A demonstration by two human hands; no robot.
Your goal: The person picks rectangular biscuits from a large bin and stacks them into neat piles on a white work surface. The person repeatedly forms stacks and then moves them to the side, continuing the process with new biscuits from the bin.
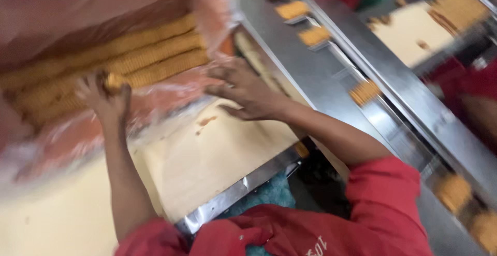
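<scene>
Long rows of golden biscuits lie on edge inside a reddish crate lined with clear plastic. My left hand is at the near end of the rows, fingers curled around a few biscuits. My right hand lies flat, fingers spread, on the plastic lining at the crate's right front corner. Both sleeves are red. The picture is blurred by motion.
A cream tabletop with a steel edge lies under the crate. To the right a steel conveyor carries small stacks of biscuits in pockets. Another cream table with biscuits stands at the far right, where a red-clad person stands.
</scene>
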